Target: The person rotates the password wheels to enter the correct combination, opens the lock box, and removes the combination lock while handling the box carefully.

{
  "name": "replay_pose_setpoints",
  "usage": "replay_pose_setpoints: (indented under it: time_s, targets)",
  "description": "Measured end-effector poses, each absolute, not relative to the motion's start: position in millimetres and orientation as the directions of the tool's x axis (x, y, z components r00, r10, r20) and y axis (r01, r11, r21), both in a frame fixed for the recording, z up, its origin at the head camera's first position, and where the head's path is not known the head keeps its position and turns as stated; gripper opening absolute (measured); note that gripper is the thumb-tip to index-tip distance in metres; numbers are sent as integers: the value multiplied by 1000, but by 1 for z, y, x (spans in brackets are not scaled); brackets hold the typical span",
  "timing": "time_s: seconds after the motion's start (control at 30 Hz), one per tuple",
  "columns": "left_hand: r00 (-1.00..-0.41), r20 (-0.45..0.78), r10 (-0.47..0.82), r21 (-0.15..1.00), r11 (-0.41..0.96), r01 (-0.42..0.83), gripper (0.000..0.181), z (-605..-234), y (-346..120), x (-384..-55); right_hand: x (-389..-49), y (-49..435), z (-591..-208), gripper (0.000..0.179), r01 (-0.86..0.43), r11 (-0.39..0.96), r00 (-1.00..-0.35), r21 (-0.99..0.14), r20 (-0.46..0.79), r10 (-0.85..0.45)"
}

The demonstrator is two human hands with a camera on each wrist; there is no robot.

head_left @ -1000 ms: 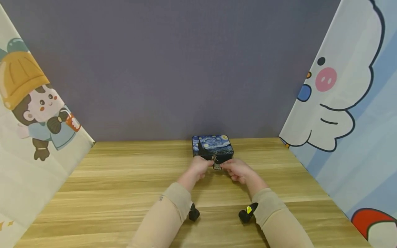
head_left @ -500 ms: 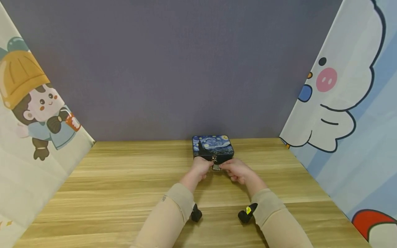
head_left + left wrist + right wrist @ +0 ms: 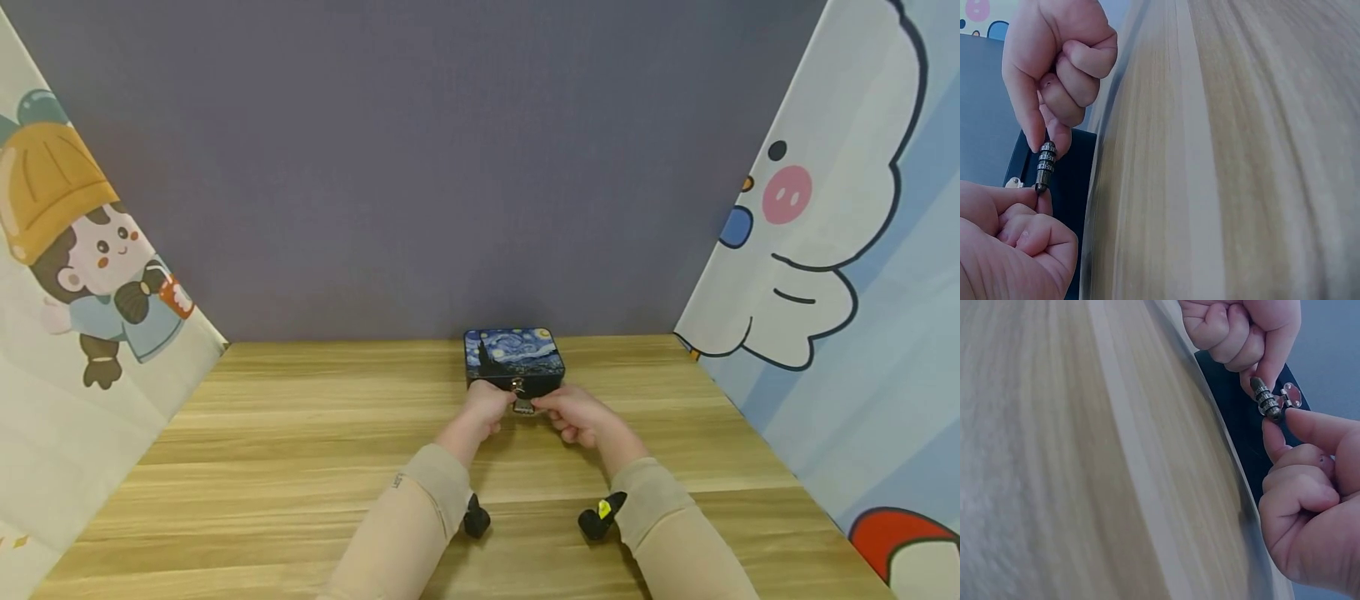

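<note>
A small combination padlock (image 3: 523,407) with several number dials sits at the front of a black box (image 3: 514,352) whose lid carries a blue starry-night picture. My left hand (image 3: 486,406) pinches one end of the padlock between thumb and forefinger. From the other side, my right hand (image 3: 579,412) pinches the opposite end, the remaining fingers curled into the palm. The dials of the padlock (image 3: 1046,159) show between both sets of fingertips in the left wrist view. Beside the padlock (image 3: 1265,400), a metal latch (image 3: 1292,394) is visible on the box in the right wrist view.
The box stands at the back of a wood-grain table (image 3: 337,433), close to a grey upright panel (image 3: 450,167). Cartoon-printed sheets flank the table on the left (image 3: 90,350) and right (image 3: 825,250). Black wrist cameras hang below both sleeves.
My left forearm has shifted slightly to the right and the padlock hangs a touch lower in view. Both hands keep their pinch; the box stays in place.
</note>
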State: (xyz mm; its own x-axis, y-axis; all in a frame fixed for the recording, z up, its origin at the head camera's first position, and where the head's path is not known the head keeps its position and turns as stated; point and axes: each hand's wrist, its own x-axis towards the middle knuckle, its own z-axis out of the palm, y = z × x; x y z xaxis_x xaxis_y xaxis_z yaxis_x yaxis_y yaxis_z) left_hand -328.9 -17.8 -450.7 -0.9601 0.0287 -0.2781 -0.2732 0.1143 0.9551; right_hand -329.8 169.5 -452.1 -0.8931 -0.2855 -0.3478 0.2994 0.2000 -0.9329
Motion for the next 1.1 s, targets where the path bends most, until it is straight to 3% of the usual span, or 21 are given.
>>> replay_pose_setpoints:
  time_s: [0.43,0.67,1.1]
  targets:
    - [-957,-289,34,952,117,-283,14,-451,-22,-329,-331,169,-453,17,258,230,-904,-938,-318,-285]
    - [-957,-287,35,949,148,-279,29,-449,-25,-330,-333,166,-453,19,238,236,-914,-942,-300,-273]
    - [-957,-288,23,948,147,-282,36,-445,-24,-326,-339,165,-456,20,239,252,-921,-938,-301,-246]
